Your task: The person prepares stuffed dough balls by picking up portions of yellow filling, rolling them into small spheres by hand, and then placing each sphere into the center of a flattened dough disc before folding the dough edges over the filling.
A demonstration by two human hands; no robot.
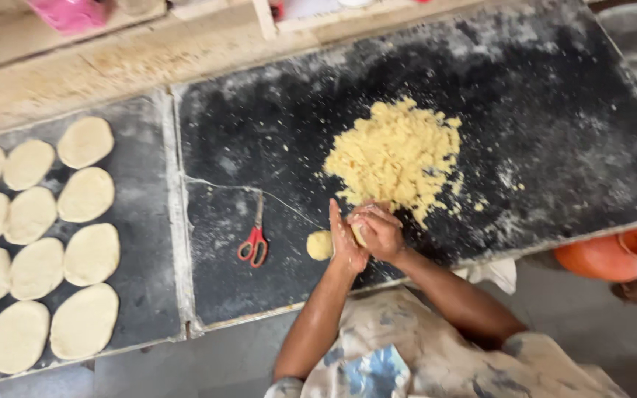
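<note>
A heap of yellow crumbly filling (pixel 398 155) lies on the dark floured slab (pixel 554 110). My left hand (pixel 346 239) and my right hand (pixel 379 230) are pressed together just below the heap, cupping a small pale lump of dough or filling between the palms; most of it is hidden. A small yellow ball (pixel 319 245) rests on the slab just left of my left hand. Red-handled scissors (pixel 255 239) lie further left.
Several flat oval dough pieces (pixel 86 195) lie in rows on a second dark slab at the left. An orange clay pot (pixel 613 254) stands below the slab's right edge. A pink object (pixel 68 13) sits on the wooden ledge behind.
</note>
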